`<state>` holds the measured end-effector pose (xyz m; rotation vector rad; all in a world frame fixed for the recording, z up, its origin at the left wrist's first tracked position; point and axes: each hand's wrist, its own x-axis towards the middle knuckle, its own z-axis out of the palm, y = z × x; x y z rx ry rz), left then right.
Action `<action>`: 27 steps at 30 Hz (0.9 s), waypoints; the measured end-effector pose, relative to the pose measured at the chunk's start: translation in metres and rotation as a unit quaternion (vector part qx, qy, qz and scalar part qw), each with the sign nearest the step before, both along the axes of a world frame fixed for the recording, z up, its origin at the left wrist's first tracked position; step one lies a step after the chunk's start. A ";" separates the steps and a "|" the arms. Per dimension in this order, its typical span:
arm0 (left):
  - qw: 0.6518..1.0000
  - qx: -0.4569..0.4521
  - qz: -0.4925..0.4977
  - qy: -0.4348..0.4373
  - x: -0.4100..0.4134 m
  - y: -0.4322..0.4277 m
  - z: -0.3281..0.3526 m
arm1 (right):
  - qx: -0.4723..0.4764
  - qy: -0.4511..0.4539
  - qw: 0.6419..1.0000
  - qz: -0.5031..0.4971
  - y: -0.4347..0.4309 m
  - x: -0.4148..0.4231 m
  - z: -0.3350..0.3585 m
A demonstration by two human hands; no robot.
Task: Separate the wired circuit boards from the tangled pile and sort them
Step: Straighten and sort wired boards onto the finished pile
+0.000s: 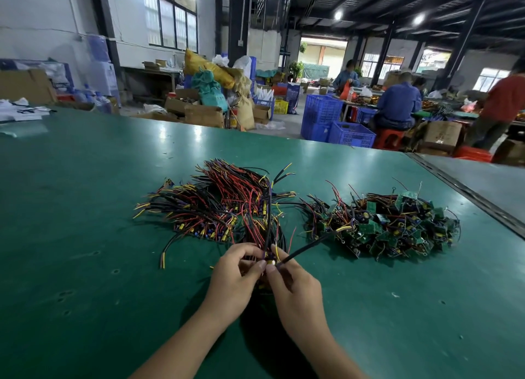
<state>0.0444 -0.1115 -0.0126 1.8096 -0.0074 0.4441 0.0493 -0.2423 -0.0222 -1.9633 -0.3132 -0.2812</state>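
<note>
Fingers of left hand (233,282) and right hand (295,290) pinch one wired board (270,262); beyond, two piles: aligned pile (221,202), tangled pile (392,225)

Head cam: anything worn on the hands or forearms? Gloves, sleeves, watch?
No gloves: the left hand and right hand are bare, with no ring, watch or wristband showing. The forearms are bare too, down to the frame's lower edge; no sleeve is in view. The thumbnails look plain, unpainted.
</note>
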 end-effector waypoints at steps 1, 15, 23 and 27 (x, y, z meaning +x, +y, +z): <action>1.000 0.001 -0.010 0.003 0.000 0.000 -0.001 | 0.011 0.009 1.000 -0.011 0.000 0.001 -0.001; 0.995 0.048 -0.078 -0.032 -0.009 -0.003 0.002 | 0.230 0.141 0.963 -0.014 -0.010 0.011 0.005; 0.992 -0.111 -0.060 0.028 -0.004 0.000 0.004 | 0.178 0.120 0.976 0.041 -0.015 0.012 0.007; 0.985 -0.131 -0.079 0.081 -0.003 0.002 0.006 | 0.172 0.127 0.974 0.074 -0.018 0.012 0.008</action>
